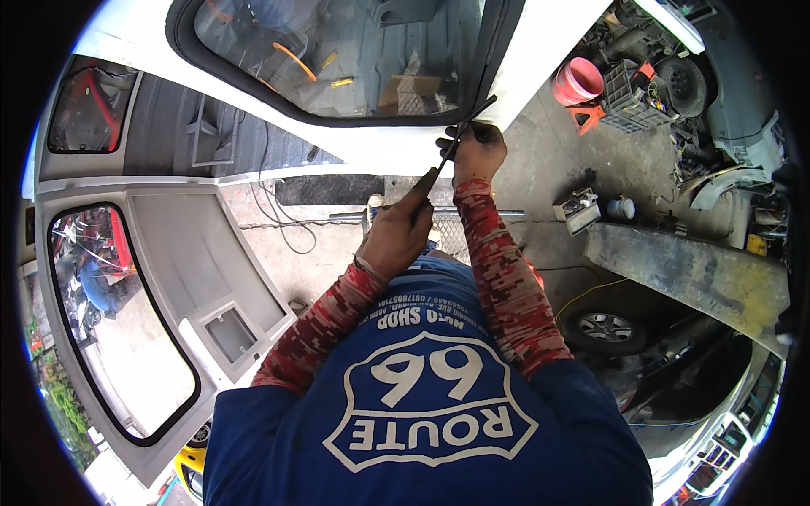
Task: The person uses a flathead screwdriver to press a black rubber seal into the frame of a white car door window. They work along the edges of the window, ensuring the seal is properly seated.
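My left hand (396, 238) is closed around the lower end of a thin dark rod-like tool (451, 153), which slants up and to the right. The upper end of the tool crosses the lower right corner of a window (371, 72) in a white panel, at its black rubber seal (396, 121). Just below that corner, my right hand (481, 156) is closed, with its dark-stained fingers curled against the tool; exactly what those fingertips pinch is hidden. Both forearms wear red patterned sleeves.
An open white panel door (207, 253) with a window stands to the left. At the upper right are a pink bucket (579, 81), a grey crate (633, 99) and a tyre (682, 86). A dark vehicle with a wheel (606, 329) is at the lower right. A cable (283, 211) lies on the floor.
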Demonstrator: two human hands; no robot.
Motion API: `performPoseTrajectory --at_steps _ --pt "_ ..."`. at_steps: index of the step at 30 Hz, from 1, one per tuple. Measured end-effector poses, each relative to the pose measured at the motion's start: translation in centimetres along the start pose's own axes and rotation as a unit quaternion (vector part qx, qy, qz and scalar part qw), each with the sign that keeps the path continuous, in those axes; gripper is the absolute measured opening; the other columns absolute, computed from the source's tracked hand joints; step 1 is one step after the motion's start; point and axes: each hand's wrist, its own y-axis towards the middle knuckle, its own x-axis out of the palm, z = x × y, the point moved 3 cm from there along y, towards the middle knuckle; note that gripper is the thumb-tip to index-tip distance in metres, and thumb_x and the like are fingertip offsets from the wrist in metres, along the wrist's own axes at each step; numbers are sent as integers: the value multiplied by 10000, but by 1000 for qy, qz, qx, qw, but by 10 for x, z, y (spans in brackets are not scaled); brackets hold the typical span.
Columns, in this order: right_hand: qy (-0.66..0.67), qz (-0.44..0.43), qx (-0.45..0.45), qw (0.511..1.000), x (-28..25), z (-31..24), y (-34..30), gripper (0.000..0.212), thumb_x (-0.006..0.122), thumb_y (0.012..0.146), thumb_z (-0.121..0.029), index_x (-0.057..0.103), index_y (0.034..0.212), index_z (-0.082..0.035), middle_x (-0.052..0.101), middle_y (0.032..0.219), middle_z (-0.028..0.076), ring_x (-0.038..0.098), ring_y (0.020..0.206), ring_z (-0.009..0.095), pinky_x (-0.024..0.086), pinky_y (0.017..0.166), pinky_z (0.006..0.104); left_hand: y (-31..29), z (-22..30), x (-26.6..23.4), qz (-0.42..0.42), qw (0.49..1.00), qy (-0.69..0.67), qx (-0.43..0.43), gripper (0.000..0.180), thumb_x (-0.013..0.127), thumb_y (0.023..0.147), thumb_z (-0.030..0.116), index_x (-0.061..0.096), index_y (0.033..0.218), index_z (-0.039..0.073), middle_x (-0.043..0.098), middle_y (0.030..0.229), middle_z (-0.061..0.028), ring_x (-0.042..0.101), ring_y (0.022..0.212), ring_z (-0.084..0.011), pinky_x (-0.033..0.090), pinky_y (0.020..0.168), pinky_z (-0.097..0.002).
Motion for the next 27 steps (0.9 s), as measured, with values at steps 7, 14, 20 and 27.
performPoseTrajectory --at_steps 7,14,20,27 --pt "-10 -5 -8 1000 -1 -1 1 101 610 949 15 573 993 98 693 826 199 713 608 272 604 483 363 0 -1 12 23 999 -30 4 530 541 1002 175 460 1526 171 703 885 -230 701 756 -384 532 710 -447" --pt "-73 -26 -55 995 -8 1 7 67 629 943 18 598 938 77 700 841 169 726 679 234 618 523 341 1 -5 27 19 996 -74 -50 531 539 1003 164 460 1528 159 716 962 -234 710 792 -349 543 751 -417" --pt "-161 -68 -200 964 -16 5 19 58 669 913 -2 625 908 35 715 789 132 716 662 200 585 549 331 4 2 34 2 971 -223 -81 550 556 1001 141 447 1539 109 675 829 -112 633 647 -195 519 640 -340" --pt "-86 -55 -137 985 -21 23 4 158 754 876 -6 605 919 21 697 802 95 685 639 159 582 550 303 -8 -2 26 -5 976 -202 -83 536 569 991 136 479 1516 73 642 828 -64 587 676 -125 512 632 -304"
